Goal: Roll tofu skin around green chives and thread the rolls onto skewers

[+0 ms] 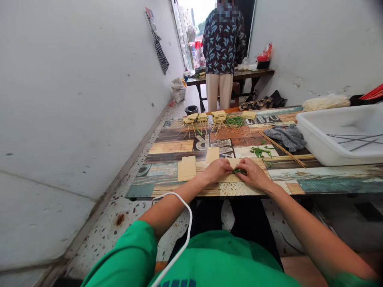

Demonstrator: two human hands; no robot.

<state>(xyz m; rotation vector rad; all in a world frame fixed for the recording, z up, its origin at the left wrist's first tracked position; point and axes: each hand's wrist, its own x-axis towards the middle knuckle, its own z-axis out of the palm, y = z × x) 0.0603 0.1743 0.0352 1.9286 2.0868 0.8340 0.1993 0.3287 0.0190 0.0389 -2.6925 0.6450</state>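
Close together near the table's front edge, my hands work over a pale yellow sheet (232, 161) that looks like tofu skin. A small bunch of leafy greens (239, 171) lies across it. My right hand (253, 173) has its fingers closed round the right part of the bunch. At the left end of the greens, my left hand (219, 170) is closed, its fingertips pinching them against the sheet. Two more flat tofu-skin sheets lie to the left, a larger one (186, 168) and a smaller one (212, 154). Loose cut greens (261, 152) sit beyond my right hand.
Skewered tofu-skin rolls (219, 115) line the far side of the patterned table (170, 147), beside more greens (234, 121). Wooden skewers (283, 149), a grey cloth (285, 137) and a white tub (335, 155) holding dark rods are right. A person (223, 48) stands at another table.
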